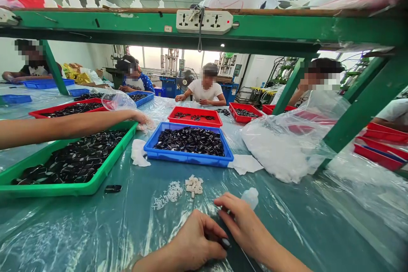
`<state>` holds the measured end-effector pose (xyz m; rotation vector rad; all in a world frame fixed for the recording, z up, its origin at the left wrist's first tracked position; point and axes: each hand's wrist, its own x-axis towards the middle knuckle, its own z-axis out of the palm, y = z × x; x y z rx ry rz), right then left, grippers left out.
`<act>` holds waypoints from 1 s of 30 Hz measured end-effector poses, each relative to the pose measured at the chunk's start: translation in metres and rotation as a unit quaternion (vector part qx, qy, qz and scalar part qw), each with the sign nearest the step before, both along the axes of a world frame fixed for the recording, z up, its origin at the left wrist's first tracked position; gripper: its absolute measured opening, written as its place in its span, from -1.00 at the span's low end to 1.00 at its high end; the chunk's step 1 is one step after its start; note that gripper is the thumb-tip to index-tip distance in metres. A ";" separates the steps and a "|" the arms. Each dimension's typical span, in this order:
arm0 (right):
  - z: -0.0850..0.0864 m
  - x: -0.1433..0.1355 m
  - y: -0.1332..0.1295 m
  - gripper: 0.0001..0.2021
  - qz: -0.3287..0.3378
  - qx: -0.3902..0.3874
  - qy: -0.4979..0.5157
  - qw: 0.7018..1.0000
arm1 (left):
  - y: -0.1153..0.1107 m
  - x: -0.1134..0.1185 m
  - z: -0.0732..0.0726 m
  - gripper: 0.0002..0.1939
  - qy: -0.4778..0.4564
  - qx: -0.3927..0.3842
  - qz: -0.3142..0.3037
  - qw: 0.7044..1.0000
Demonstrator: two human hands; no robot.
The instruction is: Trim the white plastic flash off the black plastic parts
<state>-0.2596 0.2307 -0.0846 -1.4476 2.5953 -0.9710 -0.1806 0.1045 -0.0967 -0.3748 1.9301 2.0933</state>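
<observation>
My left hand (194, 242) is closed in a pinch round a small glossy black piece (225, 243), whose end shows at the fingertips. Just to its right, my right hand (240, 223) hovers with bent fingers, a gap between them and nothing visible inside. Beyond the right hand stands a small translucent white bottle (250, 197), partly hidden by it. Under both hands lies a dark flat strip (239, 257). In front of them are a heap of small cream-coloured blocks (194, 185) and a pile of thin white bits (168, 194).
A blue tray (188, 159) and a green tray (92, 185) hold many black pieces; one black piece (113, 188) lies loose. Another person's arm (70, 127) reaches across from the left. A green shelf beam (127, 21) spans overhead. Plastic bags (287, 148) lie right.
</observation>
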 end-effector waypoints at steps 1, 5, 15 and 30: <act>-0.002 -0.004 -0.008 -0.75 -0.003 0.018 -0.002 1.000 | 0.000 0.000 0.002 -0.79 -0.002 -0.007 -0.004 1.000; -0.010 -0.018 -0.040 -0.73 0.000 0.077 -0.001 0.997 | 0.001 0.001 0.005 -0.80 -0.013 -0.018 -0.004 1.000; -0.015 -0.022 -0.064 -0.86 -0.038 0.188 0.028 0.981 | 0.000 0.000 -0.011 -0.73 -0.034 -0.003 -0.021 0.999; -0.016 0.009 0.038 -0.80 -0.012 -0.124 -0.204 0.971 | 0.003 0.000 -0.017 -0.79 -0.045 0.071 -0.029 0.996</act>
